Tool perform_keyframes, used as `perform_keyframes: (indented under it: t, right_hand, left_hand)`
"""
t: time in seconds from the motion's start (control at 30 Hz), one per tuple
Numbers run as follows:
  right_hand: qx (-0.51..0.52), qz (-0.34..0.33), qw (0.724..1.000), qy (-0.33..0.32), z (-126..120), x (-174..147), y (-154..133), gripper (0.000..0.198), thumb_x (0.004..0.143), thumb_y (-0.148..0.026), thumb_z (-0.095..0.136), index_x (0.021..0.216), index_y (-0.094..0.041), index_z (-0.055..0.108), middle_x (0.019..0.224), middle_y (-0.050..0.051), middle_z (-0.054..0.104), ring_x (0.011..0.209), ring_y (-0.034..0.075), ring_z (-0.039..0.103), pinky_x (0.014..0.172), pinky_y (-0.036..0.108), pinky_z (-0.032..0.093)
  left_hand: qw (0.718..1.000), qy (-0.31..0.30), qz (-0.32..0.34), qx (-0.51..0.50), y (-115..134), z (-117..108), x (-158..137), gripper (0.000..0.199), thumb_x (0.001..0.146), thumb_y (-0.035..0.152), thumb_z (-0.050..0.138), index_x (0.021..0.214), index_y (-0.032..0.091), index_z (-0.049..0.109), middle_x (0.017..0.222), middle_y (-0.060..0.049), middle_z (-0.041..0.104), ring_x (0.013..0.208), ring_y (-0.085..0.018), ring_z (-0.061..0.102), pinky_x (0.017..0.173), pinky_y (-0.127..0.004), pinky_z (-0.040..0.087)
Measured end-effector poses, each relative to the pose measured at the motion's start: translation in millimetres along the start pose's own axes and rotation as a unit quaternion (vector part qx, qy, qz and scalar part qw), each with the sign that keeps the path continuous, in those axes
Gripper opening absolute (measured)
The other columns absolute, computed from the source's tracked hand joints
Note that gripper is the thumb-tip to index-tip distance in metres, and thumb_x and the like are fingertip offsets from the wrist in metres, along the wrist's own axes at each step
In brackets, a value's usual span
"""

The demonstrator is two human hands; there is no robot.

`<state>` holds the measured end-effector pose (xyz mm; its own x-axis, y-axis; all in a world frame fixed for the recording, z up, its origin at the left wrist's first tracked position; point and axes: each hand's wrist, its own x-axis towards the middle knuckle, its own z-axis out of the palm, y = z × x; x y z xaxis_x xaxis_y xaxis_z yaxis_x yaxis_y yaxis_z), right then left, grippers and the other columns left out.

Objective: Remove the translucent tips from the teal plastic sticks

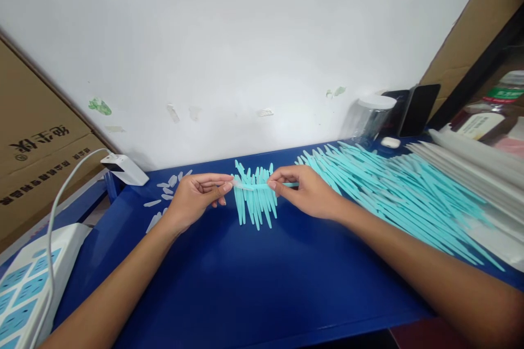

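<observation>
Between finger and thumb, my left hand [204, 193] pinches a small translucent cap [244, 187] at one end of a slim turquoise stick [261, 187]. My right hand [305, 190] is closed on that same stick, which lies level between both hands and sticks out past the right fingers. Under it, a small pile of similar turquoise sticks [257, 212] rests on the blue table [262, 283]. Loose translucent caps [167, 191] are scattered beyond my left wrist, partly hidden by the arm. A larger heap of turquoise sticks [393, 196] spreads out on the right.
A white power strip [65, 245] with a cable and a white charger [125, 168] sit at the left, near a cardboard box [36, 147]. At the back right stand a clear jar [370, 120], a phone [420, 110] and a white earphone case [390, 143]. Behind rises a wall [245, 38].
</observation>
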<state>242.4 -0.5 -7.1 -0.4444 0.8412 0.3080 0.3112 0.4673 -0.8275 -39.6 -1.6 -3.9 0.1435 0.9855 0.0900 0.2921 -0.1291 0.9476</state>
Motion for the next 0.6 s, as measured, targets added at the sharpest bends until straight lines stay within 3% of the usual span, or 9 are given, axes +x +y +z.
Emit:
perform_keyframes:
  t: [0.27, 0.6]
  right_hand:
    - [-0.013, 0.009, 0.998, 0.057, -4.5, 1.6, -0.4, 0.017, 0.098, -0.026, 0.061, 0.086, -0.020, 0.072, 0.081, 0.000, 0.072, 0.077, 0.016, 0.066, 0.075, 0.030, 0.050]
    - [-0.006, -0.003, 1.000, 0.018, -1.1, -0.7, -3.2, 0.020, 0.100, -0.027, 0.059, 0.085, -0.020, 0.071, 0.077, 0.000, 0.070, 0.072, 0.015, 0.061, 0.070, 0.029, 0.047]
  left_hand:
    - [1.000, 0.008, -0.012, -0.019, -4.1, -2.9, 1.8, 0.037, 0.078, 0.040, 0.089, 0.107, 0.018, 0.083, 0.080, -0.006, 0.080, 0.057, -0.011, 0.065, 0.050, -0.021, 0.050]
    - [1.000, 0.000, -0.008, -0.027, -1.3, 1.1, -0.6, 0.035, 0.078, 0.039, 0.089, 0.104, 0.018, 0.084, 0.077, -0.006, 0.079, 0.054, -0.012, 0.064, 0.050, -0.023, 0.048]
